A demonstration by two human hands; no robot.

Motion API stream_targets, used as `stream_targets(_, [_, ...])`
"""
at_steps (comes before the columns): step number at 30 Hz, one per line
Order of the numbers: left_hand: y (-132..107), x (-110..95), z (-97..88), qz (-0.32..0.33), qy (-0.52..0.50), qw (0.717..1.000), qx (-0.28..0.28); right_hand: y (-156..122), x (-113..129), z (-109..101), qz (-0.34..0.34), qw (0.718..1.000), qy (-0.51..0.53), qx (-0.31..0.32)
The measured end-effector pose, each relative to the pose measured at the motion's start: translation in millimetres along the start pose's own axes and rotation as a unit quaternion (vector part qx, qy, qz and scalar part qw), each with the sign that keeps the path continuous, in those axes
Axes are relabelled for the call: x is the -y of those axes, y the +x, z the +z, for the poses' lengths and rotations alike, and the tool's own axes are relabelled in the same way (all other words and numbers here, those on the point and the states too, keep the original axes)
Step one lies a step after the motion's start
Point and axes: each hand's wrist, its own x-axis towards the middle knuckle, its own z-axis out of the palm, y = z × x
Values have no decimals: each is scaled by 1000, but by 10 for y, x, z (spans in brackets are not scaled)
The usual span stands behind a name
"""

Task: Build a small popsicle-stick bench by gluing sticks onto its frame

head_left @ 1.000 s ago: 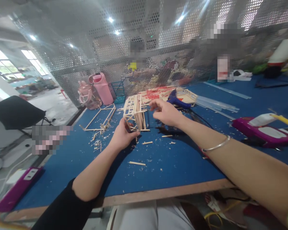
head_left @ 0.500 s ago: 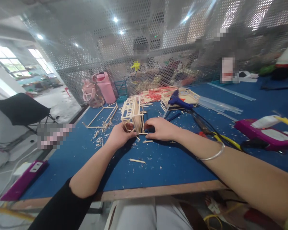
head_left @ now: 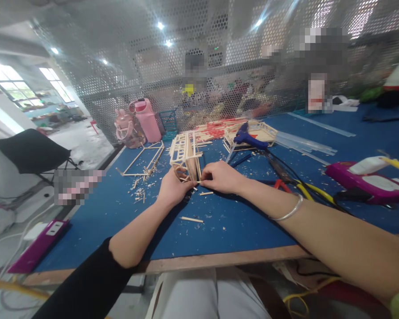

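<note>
A small model frame of thin wooden sticks [head_left: 182, 150] stands upright on the blue tabletop, with a flat wooden panel along one side. My left hand [head_left: 175, 186] is closed on its lower near corner, thumb at the bottom edge. My right hand [head_left: 221, 177] pinches at the bottom right of the frame, its fingertips close to my left thumb. Between the fingertips a short wooden stick [head_left: 199, 182] shows, mostly covered. Two loose stick pieces lie nearer me, one a cut stick [head_left: 192, 219].
A blue glue gun [head_left: 249, 138] rests against another stick frame [head_left: 269, 132]. Clear glue sticks [head_left: 306, 145] and a purple power strip [head_left: 369, 181] lie to the right. On the left are a flat stick frame [head_left: 142, 161], wood scraps and pink bottles [head_left: 146, 120]. Perforated metal [head_left: 119, 79] rises behind.
My left hand has moved right along the frame's base, bringing its thumb close to my right fingertips. My right fingers have closed in at the lower stick.
</note>
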Motion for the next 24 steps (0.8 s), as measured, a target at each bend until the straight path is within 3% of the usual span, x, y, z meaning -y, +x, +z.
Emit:
stream_targets(12, [11,2,13,-20,-20,1000,15,45,-2,-14,-5,998,-64,17])
stream_targets(17, [21,11,6,-24,-56,998,11,26,-29,-71,7,999,-20,25])
stream_targets(22, [56,44,-20,-28,-93,995,19,-16,-123,-186,48,994,71,-70])
stream_targets(24, [58,39,-28,-25,-85,996,25,-23,-148,-199,65,991,79,-81])
